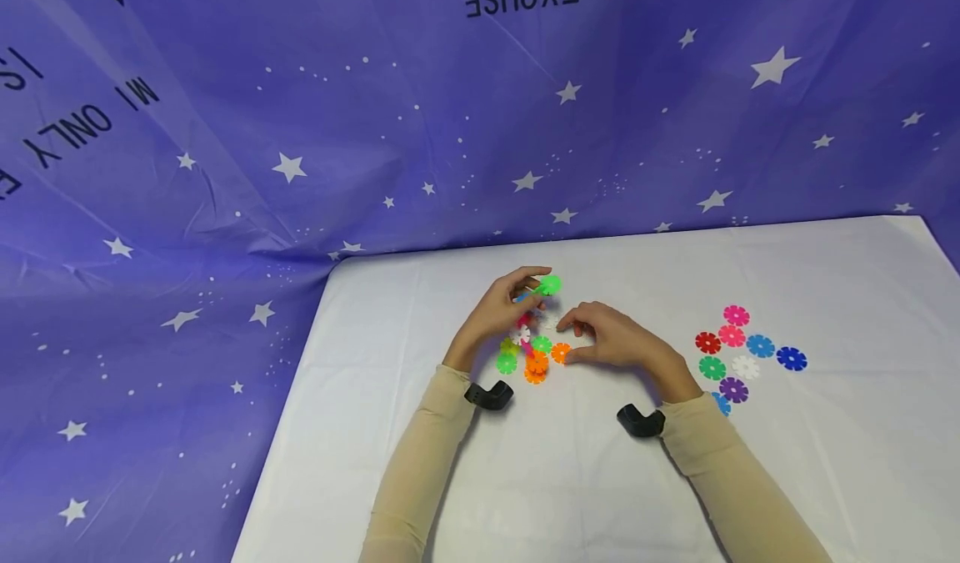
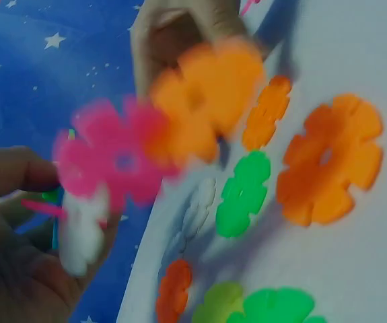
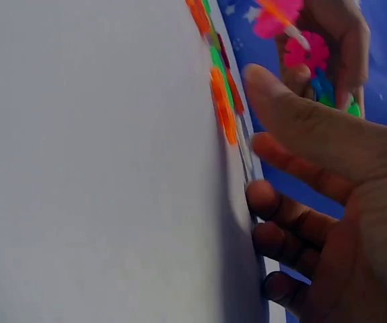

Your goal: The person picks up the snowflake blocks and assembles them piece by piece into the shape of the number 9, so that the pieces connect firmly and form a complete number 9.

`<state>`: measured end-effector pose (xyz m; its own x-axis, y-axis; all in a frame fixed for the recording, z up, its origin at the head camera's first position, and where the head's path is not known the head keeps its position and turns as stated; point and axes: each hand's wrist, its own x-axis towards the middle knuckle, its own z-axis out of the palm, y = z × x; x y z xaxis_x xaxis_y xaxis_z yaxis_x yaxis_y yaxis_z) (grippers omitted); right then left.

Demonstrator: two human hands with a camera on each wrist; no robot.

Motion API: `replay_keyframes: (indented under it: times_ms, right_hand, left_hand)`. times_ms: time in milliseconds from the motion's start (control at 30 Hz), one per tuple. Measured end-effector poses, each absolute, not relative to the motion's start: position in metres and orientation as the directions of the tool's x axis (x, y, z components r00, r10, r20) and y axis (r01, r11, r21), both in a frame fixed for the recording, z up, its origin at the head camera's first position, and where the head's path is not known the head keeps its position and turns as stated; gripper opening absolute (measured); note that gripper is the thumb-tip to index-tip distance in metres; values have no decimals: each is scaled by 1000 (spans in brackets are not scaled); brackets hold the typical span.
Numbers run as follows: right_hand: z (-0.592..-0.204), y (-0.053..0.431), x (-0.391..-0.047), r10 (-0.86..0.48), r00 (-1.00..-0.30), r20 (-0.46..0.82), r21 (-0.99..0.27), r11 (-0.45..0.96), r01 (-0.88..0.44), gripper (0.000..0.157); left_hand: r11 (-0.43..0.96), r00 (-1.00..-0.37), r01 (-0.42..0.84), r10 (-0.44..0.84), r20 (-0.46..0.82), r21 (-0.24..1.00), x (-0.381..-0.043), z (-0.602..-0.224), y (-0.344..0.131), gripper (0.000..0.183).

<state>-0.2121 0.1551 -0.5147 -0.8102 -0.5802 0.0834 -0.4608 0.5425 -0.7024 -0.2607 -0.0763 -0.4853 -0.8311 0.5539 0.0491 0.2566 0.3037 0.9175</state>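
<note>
My left hand pinches a string of joined notched plastic discs, raised above the white table. In the head view a bright green disc sticks out at its fingertips. The left wrist view has a white disc, a pink disc and a blurred orange disc in the same string. My right hand hovers low over the table, thumb and fingers apart and gripping nothing. Close to its fingers lies a white disc; an orange disc is beside its thumb.
Loose discs, among them a green disc, lie below my left hand. Farther right spreads another group, with a red disc, a dark blue disc and a purple disc. A purple starred cloth hangs behind the table.
</note>
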Motion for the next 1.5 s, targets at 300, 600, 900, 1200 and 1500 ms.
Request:
replay_keyframes:
  times_ms: [300,600,900,1200,1500]
  right_hand:
    - [-512,146,-208,-571,-819,52,-632,616,-470,25]
    - [-513,150,-213,-410,-904,122,-716,595,-367,16]
    - [-509,153,-215,-213,-910,355,-746,523,-413,21]
    - [-509,153,-214,-223,-895,385,-740,505,-445,18]
    - [-509,149,-215,-197,-878,436,-739,479,-474,17]
  left_hand:
    - [367,-819,252,574,-6,895,-263,-485,-81,44]
    - [395,-802,283,598,-11,874,-263,-486,-83,47]
    - [417,-768,291,638,-49,861,-262,-485,-84,45]
    - [430,-764,281,642,-71,858,-259,-483,-80,44]
    - [405,-785,257,617,-55,877,-255,-484,-74,40]
